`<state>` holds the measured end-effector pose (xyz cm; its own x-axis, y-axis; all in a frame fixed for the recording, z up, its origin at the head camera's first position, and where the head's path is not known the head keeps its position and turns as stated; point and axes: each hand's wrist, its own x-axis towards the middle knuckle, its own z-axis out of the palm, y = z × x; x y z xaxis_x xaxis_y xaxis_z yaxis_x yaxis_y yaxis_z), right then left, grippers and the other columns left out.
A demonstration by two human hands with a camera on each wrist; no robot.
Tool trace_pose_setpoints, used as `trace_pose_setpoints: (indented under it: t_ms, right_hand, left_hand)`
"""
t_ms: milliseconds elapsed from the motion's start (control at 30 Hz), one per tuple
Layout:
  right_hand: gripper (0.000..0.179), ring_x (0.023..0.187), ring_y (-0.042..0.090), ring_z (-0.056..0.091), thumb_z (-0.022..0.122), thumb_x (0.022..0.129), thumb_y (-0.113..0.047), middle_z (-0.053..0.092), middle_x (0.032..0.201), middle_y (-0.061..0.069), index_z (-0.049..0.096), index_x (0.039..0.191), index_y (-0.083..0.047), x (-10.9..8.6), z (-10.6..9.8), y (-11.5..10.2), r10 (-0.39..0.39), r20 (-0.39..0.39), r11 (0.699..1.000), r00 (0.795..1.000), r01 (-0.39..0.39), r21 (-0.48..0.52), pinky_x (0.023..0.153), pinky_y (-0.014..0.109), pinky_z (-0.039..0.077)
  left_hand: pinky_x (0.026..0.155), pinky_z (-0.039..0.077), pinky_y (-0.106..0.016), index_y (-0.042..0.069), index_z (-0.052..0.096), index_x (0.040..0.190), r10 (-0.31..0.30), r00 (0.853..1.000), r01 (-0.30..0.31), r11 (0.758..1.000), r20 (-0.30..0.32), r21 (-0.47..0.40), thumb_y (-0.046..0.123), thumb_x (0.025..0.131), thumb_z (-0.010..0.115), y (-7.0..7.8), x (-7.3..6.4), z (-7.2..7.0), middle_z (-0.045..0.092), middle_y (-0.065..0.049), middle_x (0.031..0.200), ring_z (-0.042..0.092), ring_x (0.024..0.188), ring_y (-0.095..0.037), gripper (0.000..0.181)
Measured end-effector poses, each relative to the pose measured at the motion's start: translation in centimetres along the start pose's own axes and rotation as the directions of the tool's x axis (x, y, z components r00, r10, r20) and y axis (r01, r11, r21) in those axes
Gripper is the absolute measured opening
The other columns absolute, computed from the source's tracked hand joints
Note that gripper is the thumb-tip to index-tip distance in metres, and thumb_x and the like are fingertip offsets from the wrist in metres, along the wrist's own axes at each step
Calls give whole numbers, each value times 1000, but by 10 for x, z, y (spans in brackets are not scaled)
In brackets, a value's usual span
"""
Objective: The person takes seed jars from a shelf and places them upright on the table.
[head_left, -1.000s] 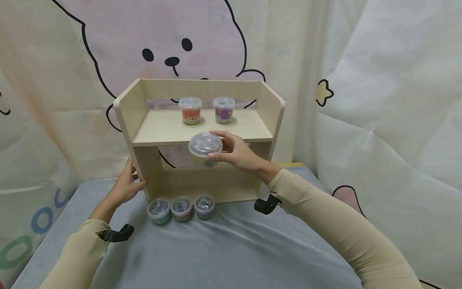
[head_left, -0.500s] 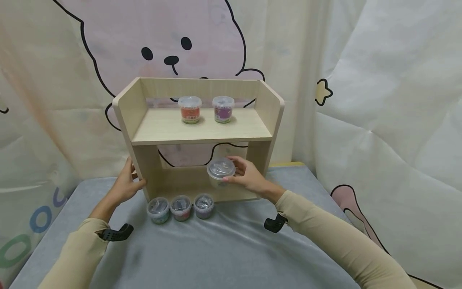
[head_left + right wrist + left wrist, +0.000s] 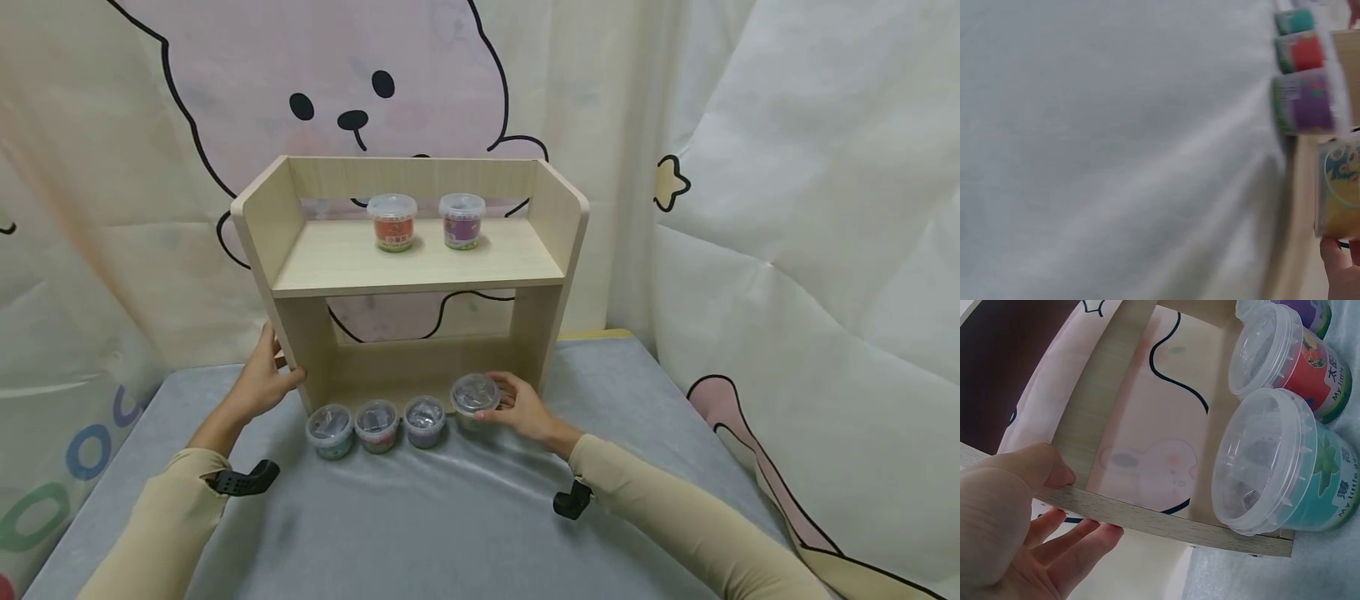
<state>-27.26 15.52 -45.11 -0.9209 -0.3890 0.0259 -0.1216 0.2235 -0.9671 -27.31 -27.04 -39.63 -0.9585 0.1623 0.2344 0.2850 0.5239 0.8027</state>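
My right hand (image 3: 527, 414) holds a small plastic tub (image 3: 475, 395) with a clear lid, thumb and fingers at its side. A yellow label shows on this tub in the right wrist view. The tub is just right of a row of three similar tubs: teal (image 3: 330, 435), red (image 3: 377, 430) and purple (image 3: 424, 423). They stand along the front foot of a pale wooden two-tier shelf (image 3: 345, 271). At the shelf's left side, my left hand (image 3: 258, 385) grips the side panel's edge (image 3: 1166, 523), thumb on one face and fingers on the other.
On the upper shelf board stand an orange-labelled tub (image 3: 393, 225) and a purple-labelled tub (image 3: 461, 223). A grey-blue cloth (image 3: 420, 533) covers the table. Behind and beside it hang pale curtains (image 3: 787, 208) with cartoon prints.
My right hand has brought the yellow-labelled tub down from in front of the upper board's edge and to the right, to the row's right end. My left hand stays on the side panel.
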Motion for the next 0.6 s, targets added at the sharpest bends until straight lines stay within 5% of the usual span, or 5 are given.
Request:
trace_pose_setpoints:
  t_ms: [267,600]
  right_hand:
    - [77,139,45,48,78,87,-7,44,151,29,36,150,2,-3,6,22,48,12,999,999,-47,-9,114,49,45]
    - [71,128,42,58,81,83,-4,53,140,30,40,141,3,-4,10,34,9,9,998,1000,-8,-60,104,39,52]
  left_hand:
    - [97,42,-75,20,-9,162,1,1000,-1,1000,4,-2,-10,89,56,1,2,0,10,-34,165,31,136,-69,102]
    - [98,42,-75,23,-9,162,-2,1000,2,1000,9,-3,-10,90,56,-1,0,1,9,-32,165,31,137,-68,102]
